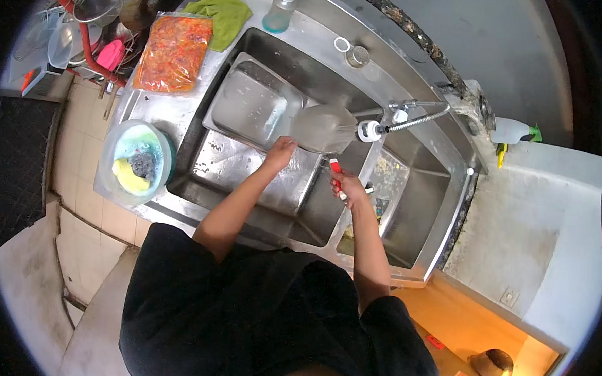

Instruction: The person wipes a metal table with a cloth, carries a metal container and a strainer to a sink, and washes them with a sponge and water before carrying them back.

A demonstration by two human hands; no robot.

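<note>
Bottle [324, 128], translucent plastic, on its side over sink [410, 187], mouth against faucet head [371, 130]. Left hand [280, 151]: fingers grip its base end, bottle at 1 o'clock from them. Right hand [347, 187]: fingers closed around red-and-white handle [336, 171], bottle at 11 o'clock, close. Steel tray [254, 104] stands in left basin. Bowl [137, 133] on desk [162, 109], at 9 o'clock, holds yellow sponge [128, 175] and grey scourer [142, 163].
</note>
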